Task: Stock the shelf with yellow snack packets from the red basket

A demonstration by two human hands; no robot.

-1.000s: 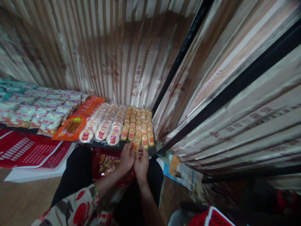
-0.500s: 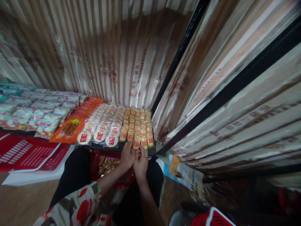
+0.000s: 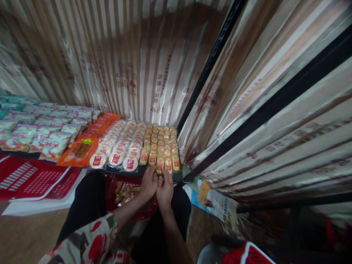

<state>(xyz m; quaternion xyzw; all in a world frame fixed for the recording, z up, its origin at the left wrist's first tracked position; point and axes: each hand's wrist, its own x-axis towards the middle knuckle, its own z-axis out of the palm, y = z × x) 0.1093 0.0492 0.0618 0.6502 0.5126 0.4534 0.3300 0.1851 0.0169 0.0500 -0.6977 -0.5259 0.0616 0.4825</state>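
At the front of the black shelf (image 3: 143,171), both of my hands meet around a small clear-wrapped yellow snack pack (image 3: 160,164) with an orange-red label. The fingertips of my left hand (image 3: 149,183) press on its left lower edge. From the right, my right hand (image 3: 165,192) has its curled fingers at the same pack's lower end. Rows of matching yellow packs (image 3: 167,145) lie behind and beside it. To their left run rows of round white crackers (image 3: 130,163) in clear wrappers with red labels. The undersides of my fingers are hidden.
An orange snack bag (image 3: 79,148) and several white snack bags (image 3: 56,145) fill the shelf's left part. Below are a red basket (image 3: 111,187) holding wrapped snacks and another red basket (image 3: 63,181). Black posts (image 3: 209,73) and a pleated curtain (image 3: 123,55) border the shelf.
The front yellow pack under my fingers has shifted very slightly and sits straighter in line with its neighbours. My hands stay in nearly the same place.
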